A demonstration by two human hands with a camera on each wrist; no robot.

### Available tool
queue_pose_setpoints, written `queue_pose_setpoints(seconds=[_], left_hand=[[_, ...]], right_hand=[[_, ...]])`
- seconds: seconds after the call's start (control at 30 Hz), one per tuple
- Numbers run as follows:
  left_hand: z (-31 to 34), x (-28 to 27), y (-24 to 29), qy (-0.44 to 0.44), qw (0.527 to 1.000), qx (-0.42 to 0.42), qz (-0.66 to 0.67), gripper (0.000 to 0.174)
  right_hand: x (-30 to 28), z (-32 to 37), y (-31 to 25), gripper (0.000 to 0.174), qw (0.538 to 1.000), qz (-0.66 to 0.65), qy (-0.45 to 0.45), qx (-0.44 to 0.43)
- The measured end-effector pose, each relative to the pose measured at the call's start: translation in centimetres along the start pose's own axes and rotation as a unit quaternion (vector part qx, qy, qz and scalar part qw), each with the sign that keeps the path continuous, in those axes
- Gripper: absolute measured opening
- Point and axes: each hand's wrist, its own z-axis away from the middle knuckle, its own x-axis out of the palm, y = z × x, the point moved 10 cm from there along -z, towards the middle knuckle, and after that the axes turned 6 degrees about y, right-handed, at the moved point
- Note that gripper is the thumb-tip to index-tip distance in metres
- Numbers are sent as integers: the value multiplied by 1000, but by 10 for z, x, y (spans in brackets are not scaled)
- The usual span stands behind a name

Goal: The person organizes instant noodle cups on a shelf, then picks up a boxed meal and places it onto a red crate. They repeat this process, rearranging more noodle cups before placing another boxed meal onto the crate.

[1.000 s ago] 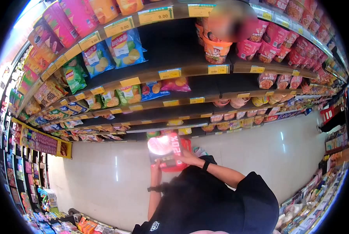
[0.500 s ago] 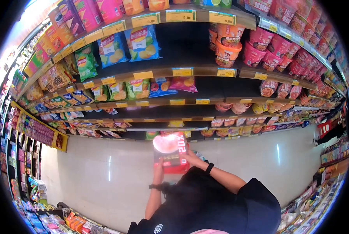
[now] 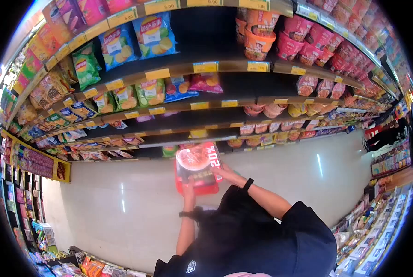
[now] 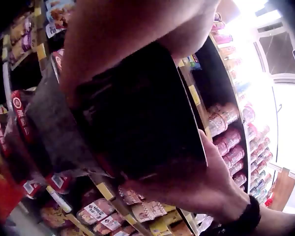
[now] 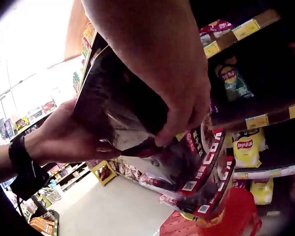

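Note:
Both hands hold a dark noodle pack point(image 3: 195, 159) in front of the body, its printed bowl picture and white lettering facing up. The left hand point(image 3: 189, 187) grips its near edge with the thumb on top. At the right side, the right hand point(image 3: 222, 174) grips the pack. In the left wrist view the pack point(image 4: 142, 113) shows its dark, shaded side, with the right hand point(image 4: 196, 189) under its edge. More red-and-black noodle packs point(image 5: 201, 162) lie just beyond the hands, above a red plastic basket-like thing point(image 5: 236, 211).
Store shelves run across the front, with blue chip bags point(image 3: 155, 34) at left and orange noodle cups point(image 3: 259, 44) at right. A pale tiled floor point(image 3: 123, 198) lies beneath. A yellow-framed rack point(image 3: 61, 170) stands left; low goods shelves point(image 3: 377, 235) line the right.
The head view has shifted, so the shelves sit higher and further left. The pack stays in both hands; the glare on its front has faded and the bowl picture is clearer.

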Motion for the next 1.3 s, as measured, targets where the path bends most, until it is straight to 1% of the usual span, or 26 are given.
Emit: queue_pose_setpoints(seconds=[0.07, 0.17, 0.23, 0.27, 0.3, 0.33, 0.37, 0.4, 0.43, 0.5, 0.57, 0.6, 0.63, 0.67, 0.77, 0.8, 0.9, 0.97, 1.03, 1.07, 1.1, 1.17, 1.2, 1.27, 1.3], left_hand=[[17, 15, 22, 0, 999, -5, -33, 43], [18, 14, 9, 17, 999, 20, -20, 44], [20, 18, 5, 26, 999, 23, -29, 48], [25, 27, 13, 42, 998, 27, -32, 49], [32, 34, 21, 64, 997, 31, -34, 50], [40, 43, 24, 74, 997, 9, -33, 51], [39, 49, 19, 60, 997, 15, -38, 56], [37, 61, 18, 43, 998, 19, -43, 62], [35, 77, 16, 23, 998, 23, -49, 68], [42, 100, 5, 42, 998, -2, -54, 71], [40, 123, 2, 59, 995, -12, -82, 72], [39, 144, 16, 48, 993, 12, -111, 76], [33, 157, 16, 61, 994, 66, -69, 70], [30, 168, 4, 63, 993, 66, -70, 72], [21, 222, 9, 43, 996, 42, -66, 73], [18, 239, 7, 34, 997, 29, -63, 73], [9, 292, -4, -39, 998, -7, -39, 84], [-3, 311, -12, -48, 997, 20, -64, 86], [-10, 343, 9, -48, 995, 54, -67, 87], [-15, 352, 8, -53, 996, 46, -49, 89], [-20, 361, 6, -57, 997, 38, -31, 90], [-34, 377, 12, -69, 996, 57, -26, 91], [-40, 383, 16, -54, 997, 60, 17, 95], [-50, 395, 25, -71, 991, 61, 91, 95], [-53, 401, 33, -80, 987, 60, 127, 95]], right_hand=[[-5, 7, -2, 61, 1000, 12, 1, 11], [-11, 14, -19, 60, 1000, 18, 4, 19], [-17, 17, -31, 58, 1000, 14, -3, 8], [-21, 15, -35, 56, 1000, 16, -14, 1], [-26, 11, -26, 55, 999, 9, -26, 18], [-35, 7, -18, 55, 999, 2, -39, 35], [-46, 1, -11, 54, 998, -3, -47, 52], [-58, 0, -21, 52, 998, 8, -47, 31], [-75, -7, -17, 55, 998, 14, -49, 39], [-109, -15, 0, 61, 996, 22, -55, 63], [-130, -11, -25, 61, 996, -26, -66, 60], [-140, -12, -46, 60, 995, -52, -69, 52], [-154, -16, -59, 60, 994, -79, -68, 44], [-170, -21, -62, 60, 994, -76, -62, 42], [-214, -31, -86, 59, 994, -43, -95, 27], [-231, -33, -86, 58, 995, -32, -90, 38], [-274, -39, -91, 57, 988, -129, -60, 54], [-301, -45, -86, 58, 987, -141, -46, 57], [-321, -48, -94, 59, 986, -150, -30, 70], [-328, -49, -102, 61, 984, -165, -40, 59], [-336, -49, -106, 62, 986, -150, -49, 52], [-350, -52, -115, 66, 990, -121, -67, 33], [-360, -54, -124, 68, 995, -89, -53, 0], [-377, -56, -143, 72, 997, -27, -23, -66], [-384, -57, -162, 74, 993, -66, -7, -100]])
